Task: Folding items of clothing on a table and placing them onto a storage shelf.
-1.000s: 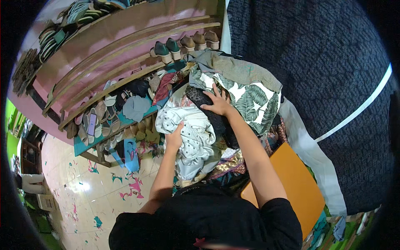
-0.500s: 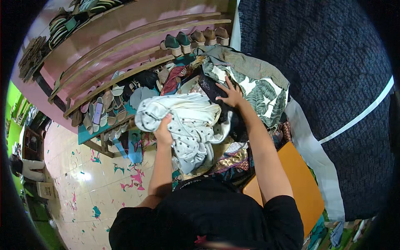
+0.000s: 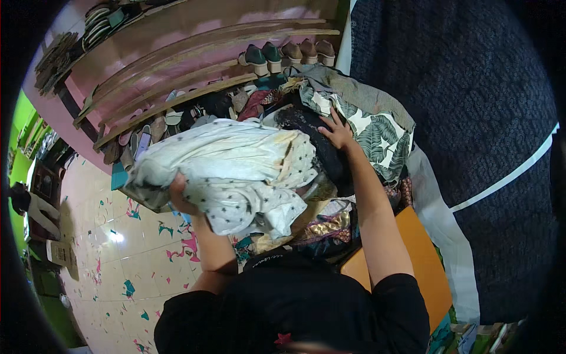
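Note:
A white cloth with dark stars (image 3: 236, 159) hangs bunched in my left hand (image 3: 184, 194), whose fingers are closed on it and partly hidden by its folds. The cloth spreads over the left part of a pile of fabrics, and a brownish stain shows near its right end. My right hand (image 3: 338, 131), fingers spread, rests on a black lacy cloth (image 3: 321, 144) in the pile. Just beyond that hand lies a white cloth with green leaves (image 3: 377, 138). Gold and purple patterned fabric (image 3: 324, 230) shows at the near side of the pile.
Wooden rack rails (image 3: 171, 106) run along the pink wall, with green and brown shoes (image 3: 271, 56) at the back. An orange panel (image 3: 413, 259) stands near my right forearm. Dark patterned fabric (image 3: 448, 100) hangs at the right. Pink and teal scraps (image 3: 188, 245) litter the tiled floor.
My left hand has moved left with the starred cloth, which now stretches wider and covers more of the shoes. My right hand stays over the black lacy cloth.

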The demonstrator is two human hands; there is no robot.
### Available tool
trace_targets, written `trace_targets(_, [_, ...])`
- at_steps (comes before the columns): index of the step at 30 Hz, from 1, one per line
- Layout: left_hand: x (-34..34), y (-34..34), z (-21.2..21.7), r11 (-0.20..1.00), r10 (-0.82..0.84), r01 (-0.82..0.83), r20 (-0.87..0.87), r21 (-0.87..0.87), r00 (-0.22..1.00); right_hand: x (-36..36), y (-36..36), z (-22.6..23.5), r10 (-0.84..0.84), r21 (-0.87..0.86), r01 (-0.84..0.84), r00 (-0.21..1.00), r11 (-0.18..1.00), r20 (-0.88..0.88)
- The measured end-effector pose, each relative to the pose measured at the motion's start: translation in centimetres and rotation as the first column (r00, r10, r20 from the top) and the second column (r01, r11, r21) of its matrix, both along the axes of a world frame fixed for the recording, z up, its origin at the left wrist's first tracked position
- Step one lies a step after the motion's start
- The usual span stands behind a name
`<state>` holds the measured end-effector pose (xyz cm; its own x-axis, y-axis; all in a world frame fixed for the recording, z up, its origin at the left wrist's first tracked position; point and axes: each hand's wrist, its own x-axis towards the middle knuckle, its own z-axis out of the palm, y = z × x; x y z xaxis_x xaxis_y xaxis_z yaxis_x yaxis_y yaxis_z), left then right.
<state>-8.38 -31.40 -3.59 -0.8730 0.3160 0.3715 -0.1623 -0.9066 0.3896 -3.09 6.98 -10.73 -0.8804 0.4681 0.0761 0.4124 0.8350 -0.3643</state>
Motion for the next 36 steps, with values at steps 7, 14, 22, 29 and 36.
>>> trace_targets(7, [0.1,-0.6,0.4,0.992,0.019,-0.024,-0.043,-0.121,0.999,0.2,-1.5,0.3,-0.021,0.007,0.021,1.0,1.0,0.011])
trace_targets(14, [0.0,-0.5,0.1,0.97,0.013,-0.031,-0.074,-0.241,0.997,0.7,-1.3,-0.4,-0.006,0.04,0.007,1.0,0.999,-0.03])
trace_targets(22, [-0.3,-1.0,-0.7,0.93,0.023,-0.062,-0.111,-0.363,0.994,1.0,-2.3,-0.8,-0.021,0.181,0.024,1.0,0.983,-0.019])
trace_targets(29, [0.0,-0.8,-1.6,0.886,-0.016,-0.056,-0.15,-0.46,0.989,1.3,-3.9,0.6,-0.03,0.335,0.064,0.994,0.94,-0.105])
trace_targets(36, [-0.3,2.9,-1.4,0.858,-0.121,0.004,-0.193,-0.514,0.974,3.6,-9.1,3.9,0.279,0.279,-0.178,0.882,0.944,-0.379])
